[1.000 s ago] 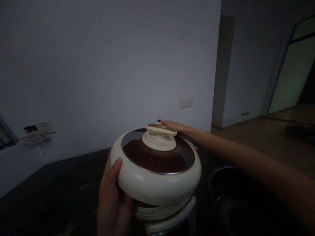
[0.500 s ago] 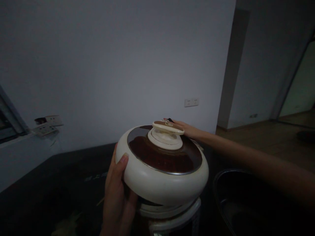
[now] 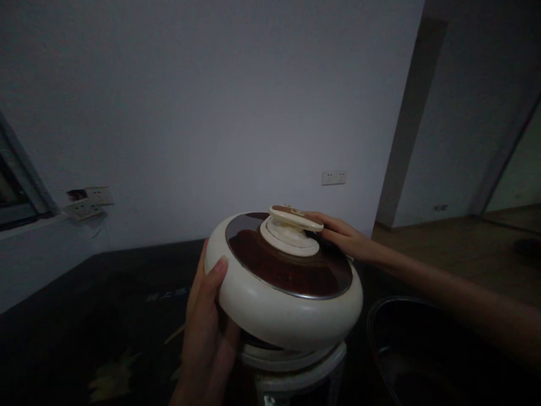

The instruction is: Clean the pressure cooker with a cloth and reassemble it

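Observation:
A white, rounded pot with a brown glass lid is tilted over a white appliance-like base; a dark gap shows under its left side. My left hand holds the pot's left side, thumb on the outer wall and fingers partly hidden below. On top of the lid stands a cream knob with a brown top. Reaching in from the right, my right hand has its fingers extended beside and behind that knob. The fingertips are hidden, so contact with the knob or glass cannot be seen.
To the right of the base stands a large black basin. Pale leaf-like scraps and a thin stick lie on the dark tabletop. Behind is a wall with a socket; loose socket plates hang at the left.
My right hand has come from behind the knob to its right side, and more of the hand shows. My left hand keeps its hold on the pot. The view has shifted slightly.

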The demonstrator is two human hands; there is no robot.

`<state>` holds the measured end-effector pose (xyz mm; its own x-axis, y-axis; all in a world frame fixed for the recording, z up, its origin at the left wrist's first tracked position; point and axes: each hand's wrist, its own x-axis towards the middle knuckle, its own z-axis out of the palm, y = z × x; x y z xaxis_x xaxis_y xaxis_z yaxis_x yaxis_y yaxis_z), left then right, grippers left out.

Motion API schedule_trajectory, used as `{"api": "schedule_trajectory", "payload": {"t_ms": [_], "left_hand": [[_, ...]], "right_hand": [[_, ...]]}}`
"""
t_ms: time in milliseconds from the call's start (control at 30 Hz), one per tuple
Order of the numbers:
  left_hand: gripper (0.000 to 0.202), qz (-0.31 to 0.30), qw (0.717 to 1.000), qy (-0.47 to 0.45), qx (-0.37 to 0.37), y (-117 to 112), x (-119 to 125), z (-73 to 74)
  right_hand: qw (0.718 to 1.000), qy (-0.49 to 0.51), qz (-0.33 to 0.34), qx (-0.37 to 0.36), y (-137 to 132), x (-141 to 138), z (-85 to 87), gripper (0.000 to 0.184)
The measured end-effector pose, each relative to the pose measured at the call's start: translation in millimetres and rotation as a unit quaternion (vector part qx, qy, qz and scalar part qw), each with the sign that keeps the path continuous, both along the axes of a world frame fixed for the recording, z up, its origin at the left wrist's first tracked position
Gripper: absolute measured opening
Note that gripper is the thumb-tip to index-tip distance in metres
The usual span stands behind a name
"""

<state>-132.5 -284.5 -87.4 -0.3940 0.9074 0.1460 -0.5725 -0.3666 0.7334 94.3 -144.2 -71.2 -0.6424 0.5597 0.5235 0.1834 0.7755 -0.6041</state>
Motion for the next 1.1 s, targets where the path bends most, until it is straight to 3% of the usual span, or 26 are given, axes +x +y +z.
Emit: {"api": "schedule_trajectory", "payload": {"t_ms": [267, 467, 767, 900, 1100], "left_hand": [[0.073, -0.003, 1.0, 0.0, -0.01, -2, -1, -0.8], [0.071, 0.003, 1.0, 0.0, -0.02, -2, -1, -1.4], [0.073, -0.007, 1.0, -0.009, 0.007, 2, -1, -3.7], [0.073, -0.014, 1.0, -0.006, 0.012, 2, -3, -4.5], [0.071, -0.012, 1.0, -0.007, 0.012, 3, -3, -5.1]], "right_hand": [[0.997, -0.072, 0.002, 0.023, 13, 5, -3.1, 0.057], [0.988, -0.129, 0.06, 0.061, 35, -19, 17.4, 0.068], [0.975, -0.178, 0.103, 0.084, 39, -40, 42.8, 0.079], [0.987, -0.132, 0.081, 0.036, 38, -28, 30.7, 0.076], [0.997, -0.08, -0.015, -0.011, 28, 6, -7.4, 0.065]]}}
